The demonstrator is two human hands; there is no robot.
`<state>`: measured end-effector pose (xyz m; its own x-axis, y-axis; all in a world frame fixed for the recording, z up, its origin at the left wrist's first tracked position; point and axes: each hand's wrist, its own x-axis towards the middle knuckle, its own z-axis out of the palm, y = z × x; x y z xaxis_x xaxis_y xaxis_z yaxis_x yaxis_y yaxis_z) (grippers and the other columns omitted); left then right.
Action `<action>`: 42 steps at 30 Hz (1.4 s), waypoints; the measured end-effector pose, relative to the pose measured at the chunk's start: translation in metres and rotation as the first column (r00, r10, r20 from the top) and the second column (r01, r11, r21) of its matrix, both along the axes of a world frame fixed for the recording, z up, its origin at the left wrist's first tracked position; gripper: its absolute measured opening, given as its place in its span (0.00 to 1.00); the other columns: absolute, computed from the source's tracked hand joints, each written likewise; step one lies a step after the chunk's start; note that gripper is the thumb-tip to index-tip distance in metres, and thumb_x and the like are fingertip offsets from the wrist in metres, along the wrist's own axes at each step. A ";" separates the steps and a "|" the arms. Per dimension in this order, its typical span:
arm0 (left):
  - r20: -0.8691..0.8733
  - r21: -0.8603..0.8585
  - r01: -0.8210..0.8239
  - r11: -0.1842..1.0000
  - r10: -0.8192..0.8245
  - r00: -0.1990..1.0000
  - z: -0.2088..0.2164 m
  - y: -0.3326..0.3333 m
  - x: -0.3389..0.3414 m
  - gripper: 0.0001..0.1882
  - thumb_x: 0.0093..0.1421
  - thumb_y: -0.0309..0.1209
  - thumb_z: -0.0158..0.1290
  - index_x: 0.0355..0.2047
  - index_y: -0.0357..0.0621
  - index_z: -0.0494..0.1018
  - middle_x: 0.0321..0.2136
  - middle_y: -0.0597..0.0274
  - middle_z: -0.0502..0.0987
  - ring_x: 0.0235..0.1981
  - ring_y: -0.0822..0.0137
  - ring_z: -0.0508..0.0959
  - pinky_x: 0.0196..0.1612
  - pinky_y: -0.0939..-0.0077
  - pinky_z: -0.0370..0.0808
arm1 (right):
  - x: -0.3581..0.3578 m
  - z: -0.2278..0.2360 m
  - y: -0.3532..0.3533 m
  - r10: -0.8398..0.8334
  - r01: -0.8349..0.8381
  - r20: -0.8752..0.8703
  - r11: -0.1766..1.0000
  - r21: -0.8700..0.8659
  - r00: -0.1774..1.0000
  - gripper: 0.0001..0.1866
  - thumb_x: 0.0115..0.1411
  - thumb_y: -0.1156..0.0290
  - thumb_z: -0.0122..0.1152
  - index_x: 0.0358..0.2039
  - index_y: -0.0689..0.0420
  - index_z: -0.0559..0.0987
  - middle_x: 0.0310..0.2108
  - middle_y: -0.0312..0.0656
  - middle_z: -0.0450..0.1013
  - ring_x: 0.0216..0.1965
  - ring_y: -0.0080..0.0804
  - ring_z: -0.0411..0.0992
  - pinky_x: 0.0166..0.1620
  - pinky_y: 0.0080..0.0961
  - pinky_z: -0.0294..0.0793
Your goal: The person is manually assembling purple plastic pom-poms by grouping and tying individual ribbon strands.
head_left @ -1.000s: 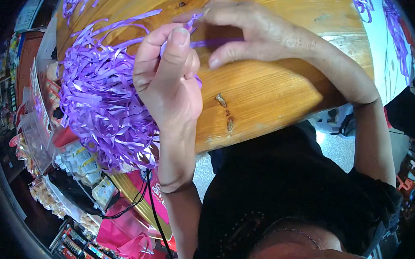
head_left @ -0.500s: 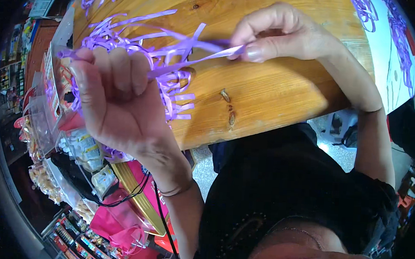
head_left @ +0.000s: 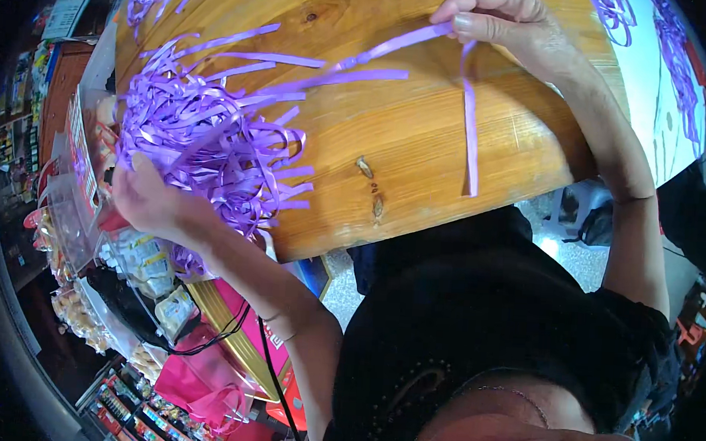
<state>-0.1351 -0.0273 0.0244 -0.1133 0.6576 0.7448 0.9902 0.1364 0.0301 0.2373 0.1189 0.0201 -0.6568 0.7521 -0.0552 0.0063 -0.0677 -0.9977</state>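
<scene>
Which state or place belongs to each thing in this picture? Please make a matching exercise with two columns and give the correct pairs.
Column one:
1. left hand
2. right hand
3. loose ribbon strip
4. wooden table

Column two:
A. hangs down from the pinching fingers toward the near table edge
B. lies under all the purple strips, with dark knots in its grain
C. pinches the end of a long strip stretched across the board
D. rests at the big tangled ribbon pile, at the table's left edge

Pairs: 1-D, 2-C, 3-A, 4-B
</scene>
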 end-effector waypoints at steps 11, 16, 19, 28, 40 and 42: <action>0.944 0.195 0.632 0.750 -0.318 0.086 -0.018 0.058 0.181 0.14 0.60 0.29 0.54 0.46 0.37 0.70 0.39 0.61 0.74 0.42 0.70 0.73 0.46 0.77 0.69 | -0.022 0.016 -0.014 0.077 -0.064 -0.092 0.989 0.134 0.993 0.09 0.62 0.76 0.56 0.43 0.60 0.78 0.36 0.38 0.77 0.36 0.18 0.73 0.39 0.15 0.74; 0.997 0.079 0.507 0.858 -0.079 -0.023 -0.014 0.053 0.167 0.05 0.61 0.24 0.51 0.34 0.34 0.74 0.30 0.66 0.75 0.33 0.78 0.71 0.37 0.82 0.68 | -0.006 0.013 -0.010 -0.049 0.053 0.073 0.997 -0.055 0.996 0.08 0.61 0.75 0.57 0.41 0.60 0.79 0.35 0.37 0.77 0.37 0.19 0.73 0.43 0.16 0.73; 0.817 0.018 0.445 0.896 -0.269 0.510 -0.016 0.044 0.122 0.04 0.60 0.22 0.50 0.31 0.35 0.74 0.28 0.65 0.74 0.30 0.76 0.71 0.33 0.82 0.68 | 0.014 -0.001 -0.002 -0.070 0.067 0.041 0.995 0.068 0.997 0.08 0.61 0.75 0.57 0.40 0.60 0.79 0.34 0.36 0.76 0.36 0.19 0.72 0.42 0.16 0.72; 0.079 -0.136 0.254 0.958 -0.245 0.966 -0.034 0.052 0.122 0.16 0.56 0.23 0.53 0.46 0.37 0.69 0.45 0.52 0.70 0.46 0.50 0.70 0.48 0.62 0.67 | -0.006 -0.028 0.018 0.087 0.018 -0.147 0.801 0.598 0.985 0.08 0.61 0.75 0.57 0.41 0.60 0.79 0.33 0.39 0.77 0.36 0.24 0.74 0.42 0.19 0.72; 0.984 0.179 0.629 0.757 -0.141 -0.110 -0.036 0.066 0.199 0.04 0.59 0.26 0.56 0.33 0.38 0.76 0.24 0.74 0.71 0.25 0.84 0.65 0.26 0.89 0.62 | 0.003 -0.023 0.009 -0.133 0.123 -0.075 0.405 0.906 0.988 0.12 0.55 0.74 0.63 0.41 0.59 0.79 0.32 0.44 0.76 0.33 0.38 0.76 0.36 0.27 0.75; 0.983 0.184 0.599 0.779 -0.146 -0.112 -0.037 0.065 0.197 0.04 0.58 0.25 0.57 0.32 0.38 0.76 0.23 0.75 0.70 0.24 0.84 0.64 0.26 0.89 0.61 | 0.001 -0.022 0.010 0.015 0.236 -0.238 0.090 0.968 0.971 0.12 0.54 0.74 0.64 0.41 0.60 0.79 0.32 0.44 0.76 0.32 0.38 0.76 0.35 0.27 0.74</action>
<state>0.0623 0.0380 -0.0126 -0.1837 0.9829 0.0103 -0.0530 -0.0204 0.9984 0.2385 0.1290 -0.0020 -0.4626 0.1127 0.8794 -0.0457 0.9875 -0.1506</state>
